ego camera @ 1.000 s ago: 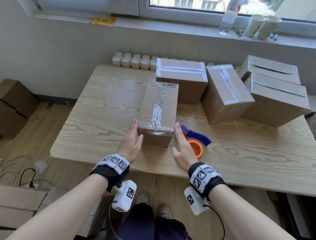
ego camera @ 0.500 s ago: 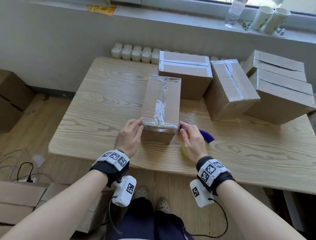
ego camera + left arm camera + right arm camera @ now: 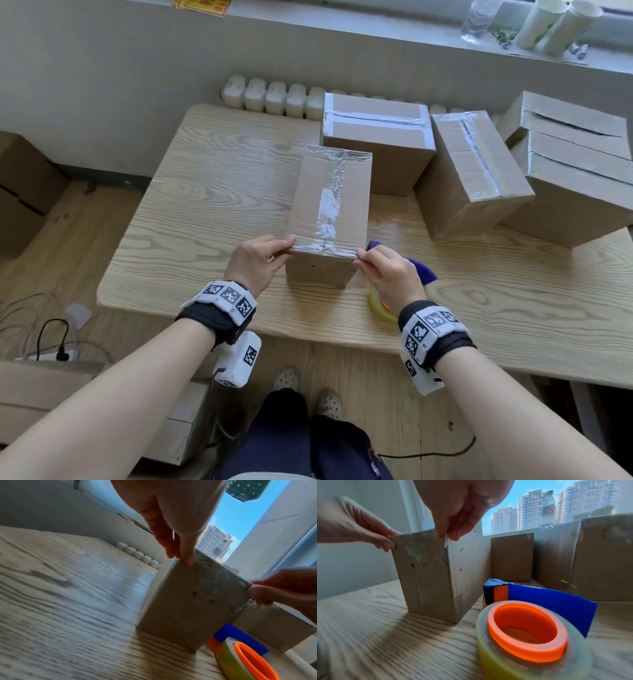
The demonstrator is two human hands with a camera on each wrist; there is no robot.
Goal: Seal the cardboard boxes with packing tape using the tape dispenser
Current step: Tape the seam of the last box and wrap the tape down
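Note:
A tall cardboard box (image 3: 329, 212) stands mid-table, clear tape running down its top and across both short edges. My left hand (image 3: 260, 260) pinches the box's near left top corner, thumb on the front face (image 3: 188, 559). My right hand (image 3: 387, 270) pinches a loose flap of clear tape (image 3: 446, 540) at the near right top corner. The tape dispenser (image 3: 419, 270), blue with an orange core and a yellowish roll (image 3: 530, 628), lies on the table just right of the box, under my right wrist. No hand touches it.
Several taped cardboard boxes (image 3: 376, 140) (image 3: 472, 171) (image 3: 575, 192) crowd the table's far right. The wooden table (image 3: 205, 212) is bare to the left. A radiator (image 3: 274, 96) runs behind it, and the sill holds a bottle and cups (image 3: 548, 24).
Both hands were flat against the box's sides a second ago. They have since closed onto its near top corners, the right one taking the tape flap. The box has not shifted.

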